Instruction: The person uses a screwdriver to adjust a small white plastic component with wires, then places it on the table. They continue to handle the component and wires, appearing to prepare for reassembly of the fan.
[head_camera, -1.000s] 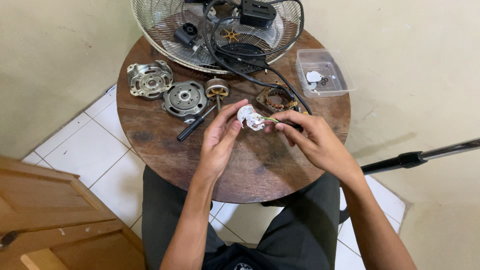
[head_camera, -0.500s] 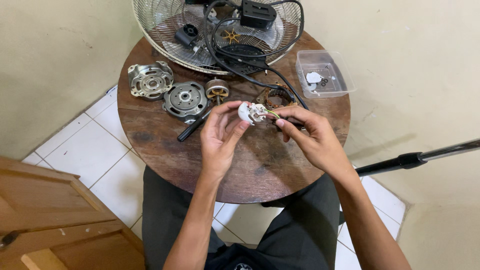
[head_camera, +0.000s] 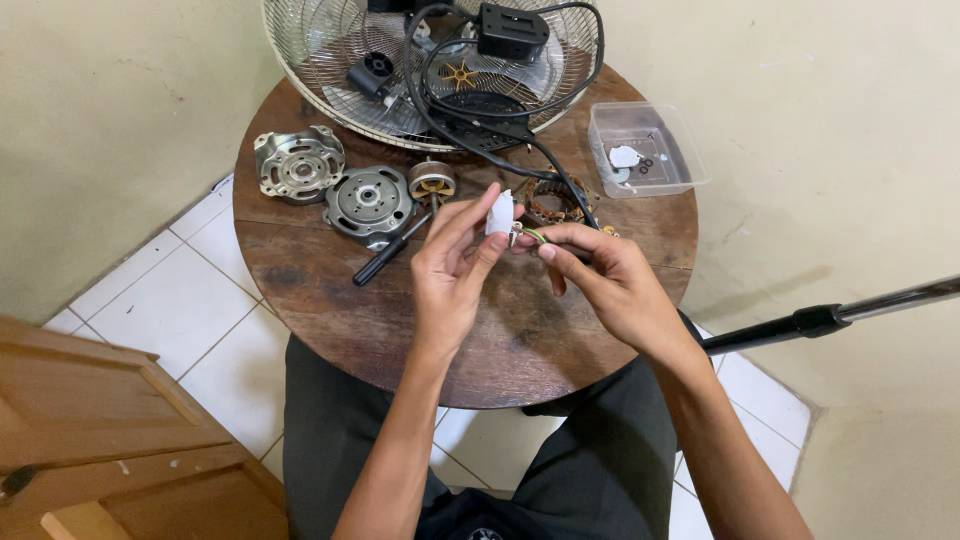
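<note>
A small white plastic part (head_camera: 499, 212) is pinched between the thumb and fingertips of the left hand (head_camera: 455, 265), which is closed around it and raised above the middle of the round wooden table (head_camera: 330, 300). The right hand (head_camera: 610, 285) is held just beside it, its thumb and forefinger closed on thin yellow-green wires (head_camera: 533, 235) that run out of the white part. The part therefore sits between the two hands, touching both sets of fingertips, clear of the tabletop.

Behind the hands a copper-wound motor coil (head_camera: 555, 197) is seen on the table, partly hidden by the fingers. To the left of the left hand a black-handled screwdriver (head_camera: 385, 258) is laid at a slant, with a small rotor (head_camera: 432, 181) near its tip. Further left two metal motor housings (head_camera: 368, 203) (head_camera: 298, 163) are set side by side. At the far edge a wire fan guard (head_camera: 330, 60) is placed, with a black cable (head_camera: 470, 140) coiled over it. A clear plastic box (head_camera: 650, 150) with small bits inside is kept at the right edge.
</note>
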